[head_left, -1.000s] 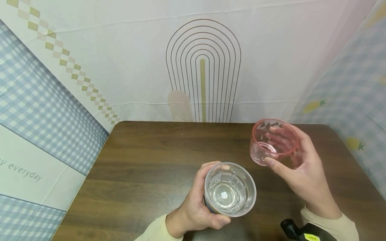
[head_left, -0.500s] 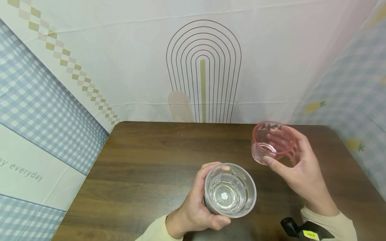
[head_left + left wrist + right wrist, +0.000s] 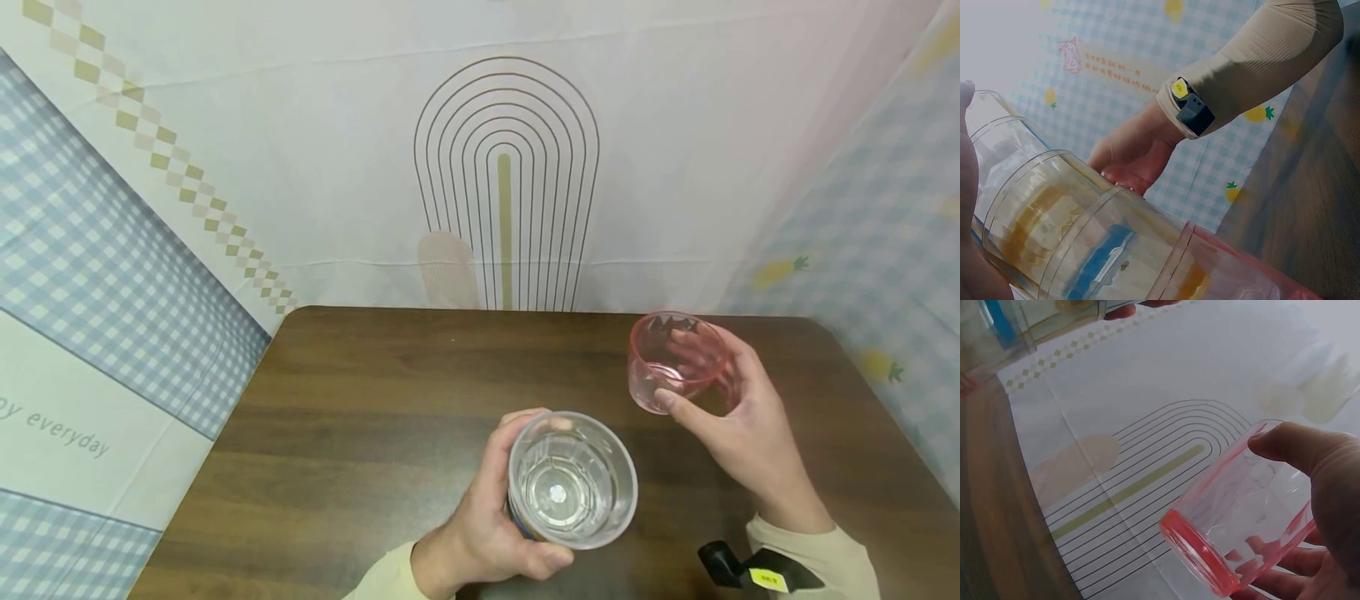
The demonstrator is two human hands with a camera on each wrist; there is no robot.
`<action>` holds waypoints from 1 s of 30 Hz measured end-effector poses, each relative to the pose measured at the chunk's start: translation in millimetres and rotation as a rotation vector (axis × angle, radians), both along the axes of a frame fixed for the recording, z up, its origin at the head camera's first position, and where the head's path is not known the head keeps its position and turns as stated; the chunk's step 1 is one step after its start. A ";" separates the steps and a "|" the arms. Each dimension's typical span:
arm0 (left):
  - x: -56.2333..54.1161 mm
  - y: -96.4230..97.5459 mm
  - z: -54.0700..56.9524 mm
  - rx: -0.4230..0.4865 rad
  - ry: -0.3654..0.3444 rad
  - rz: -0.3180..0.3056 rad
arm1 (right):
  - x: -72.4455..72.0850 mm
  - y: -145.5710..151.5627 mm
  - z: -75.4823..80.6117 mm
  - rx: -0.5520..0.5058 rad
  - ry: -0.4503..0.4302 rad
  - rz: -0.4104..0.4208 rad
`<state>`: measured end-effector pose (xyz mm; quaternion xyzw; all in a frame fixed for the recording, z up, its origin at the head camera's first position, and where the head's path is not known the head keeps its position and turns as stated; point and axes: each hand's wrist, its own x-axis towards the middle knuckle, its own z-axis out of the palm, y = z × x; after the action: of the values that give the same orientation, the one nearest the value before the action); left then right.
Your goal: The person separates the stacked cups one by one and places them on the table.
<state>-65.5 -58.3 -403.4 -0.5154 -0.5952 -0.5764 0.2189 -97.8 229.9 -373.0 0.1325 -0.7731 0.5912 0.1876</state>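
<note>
My left hand (image 3: 491, 521) grips a stack of clear cups (image 3: 573, 481), seen from above in the head view as one round rim. The left wrist view shows the stack side-on, with several nested cups bearing yellow and blue bands (image 3: 1100, 261) and a red-tinted one at the low end. To the right, my right hand (image 3: 750, 429) holds a single pink-tinted clear cup (image 3: 643, 379), thumb on the near side and fingers behind it. In the right wrist view this cup's thick red base (image 3: 1200, 553) points down and left. The two hands are apart.
Below lies a dark wooden table (image 3: 337, 417). A white printed cloth (image 3: 322, 167) hangs behind it, with blue checked cloth (image 3: 90, 192) at the left and more at the right. A small black camera (image 3: 765, 571) is strapped on the right sleeve.
My right hand has lowered the pink-tinted cup a little, and the cup looks smaller in the head view. My left hand and the stack stay almost still.
</note>
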 end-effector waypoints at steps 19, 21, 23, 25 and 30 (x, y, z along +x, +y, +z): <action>1.8 0.6 -1.3 0.011 -0.006 0.004 | -13.4 14.8 -26.1 0.149 -0.117 -0.137; 1.9 0.7 -1.3 0.011 -0.007 0.005 | -15.0 16.3 -27.9 0.155 -0.121 -0.142; 1.8 0.6 -1.3 0.009 -0.007 0.008 | -16.5 17.7 -29.2 0.161 -0.126 -0.148; 1.8 0.1 -1.3 0.009 -0.011 0.011 | -17.7 19.2 -30.4 0.166 -0.136 -0.153; 2.3 -0.7 -2.0 0.011 -0.019 0.007 | -19.4 23.1 -33.7 0.166 -0.174 -0.160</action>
<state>-63.3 -59.0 -405.4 -0.5063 -0.5958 -0.5840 0.2181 -117.2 252.9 -406.6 0.0338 -0.8407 0.5179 0.1546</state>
